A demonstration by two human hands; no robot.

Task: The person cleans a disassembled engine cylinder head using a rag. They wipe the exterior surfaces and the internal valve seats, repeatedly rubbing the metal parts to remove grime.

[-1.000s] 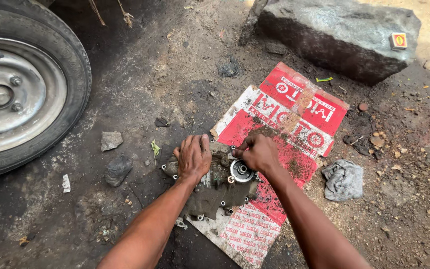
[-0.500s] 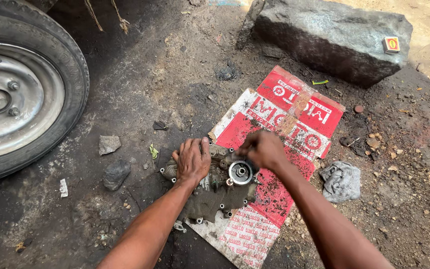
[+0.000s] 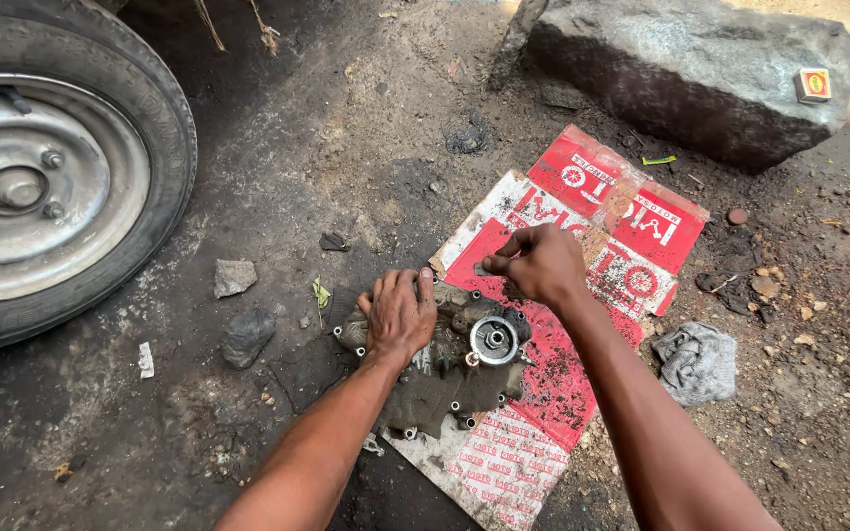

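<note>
Left hand (image 3: 400, 315): pressing flat, fingers spread, on grimy engine cover (image 3: 445, 379).
Right hand (image 3: 540, 264): pinching small bolt (image 3: 482, 267), just lifting clear.
Cardboard (image 3: 582, 295): lying underneath.

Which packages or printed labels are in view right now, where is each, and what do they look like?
Flattened cardboard carton: on the dirt under the metal engine cover, red and white panels, grimy, roughly rectangular.
Small box: on top of the large grey rock, upper right, squarish, yellow with a red face.
No screens or signs.

Grimy metal engine cover (image 3: 445, 379) flat on cardboard (image 3: 582, 295).
</note>
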